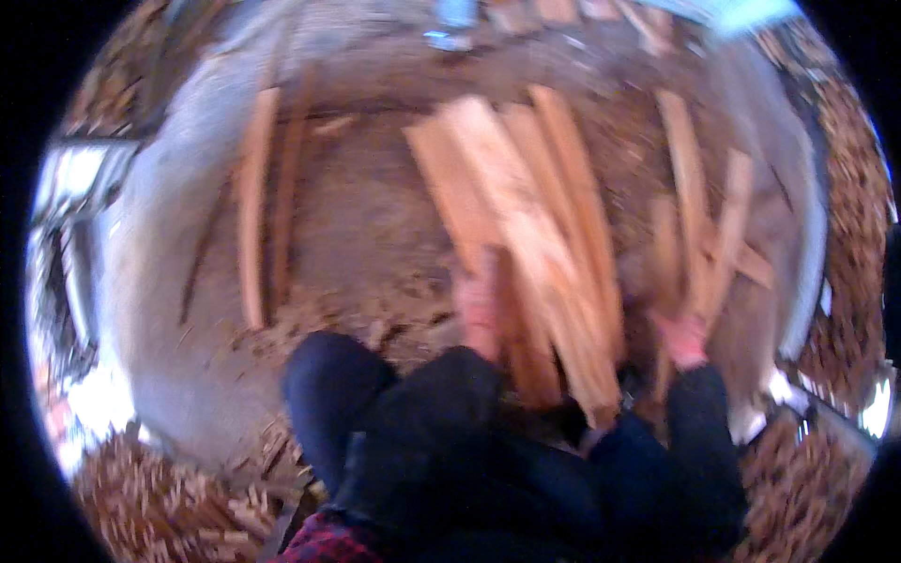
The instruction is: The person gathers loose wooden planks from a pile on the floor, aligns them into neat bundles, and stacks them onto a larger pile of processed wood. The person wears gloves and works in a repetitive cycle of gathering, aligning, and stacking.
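Several pale wooden boards lie bunched together in front of me, fanned out at their far ends, their near ends by my lap. My left hand is against the left edge of this bunch with fingers pointing away from me; blur hides whether they grip it. To the right, my right hand is closed around the near end of a narrow wooden slat. Other slats lie close beside and across it. Motion smears both hands.
Two long thin strips lie on the brown, debris-strewn ground at left. A blue object stands at the far edge. Heaps of wood pieces surround the work area. My bent, dark-clothed leg is near the boards.
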A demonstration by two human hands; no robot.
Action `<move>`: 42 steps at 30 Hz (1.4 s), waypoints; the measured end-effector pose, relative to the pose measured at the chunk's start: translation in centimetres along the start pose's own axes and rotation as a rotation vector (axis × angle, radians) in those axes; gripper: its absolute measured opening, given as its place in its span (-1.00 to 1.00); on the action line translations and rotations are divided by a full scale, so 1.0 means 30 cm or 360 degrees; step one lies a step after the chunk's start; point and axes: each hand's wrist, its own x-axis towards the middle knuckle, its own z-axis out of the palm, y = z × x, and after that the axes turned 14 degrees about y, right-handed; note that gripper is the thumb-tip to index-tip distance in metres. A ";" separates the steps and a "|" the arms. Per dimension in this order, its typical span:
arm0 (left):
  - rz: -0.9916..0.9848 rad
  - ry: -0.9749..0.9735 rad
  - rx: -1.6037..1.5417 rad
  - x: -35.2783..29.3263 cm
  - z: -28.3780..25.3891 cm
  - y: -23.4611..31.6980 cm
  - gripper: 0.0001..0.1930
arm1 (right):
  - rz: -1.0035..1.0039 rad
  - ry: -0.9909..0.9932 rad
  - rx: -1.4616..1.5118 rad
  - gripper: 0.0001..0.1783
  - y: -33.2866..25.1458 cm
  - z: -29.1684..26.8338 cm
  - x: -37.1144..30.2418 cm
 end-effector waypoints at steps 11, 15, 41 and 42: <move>-0.0130 -0.0387 -0.0023 -0.083 0.058 0.004 -0.39 | -0.0643 -0.0518 0.1467 -0.39 -0.994 -0.486 -0.126; 0.0111 -0.0442 -0.0073 0.162 -0.041 -0.159 -0.32 | -0.1367 -0.0134 0.1306 -0.18 -1.206 -0.283 -0.252; 0.0019 0.0078 0.0022 -0.040 0.057 0.024 -0.39 | 0.0313 0.0655 0.0509 -0.15 0.359 -0.187 0.256; 0.0032 0.0075 -0.0002 -0.035 0.052 0.024 -0.38 | 0.0327 0.0563 0.0621 -0.16 0.257 -0.245 0.217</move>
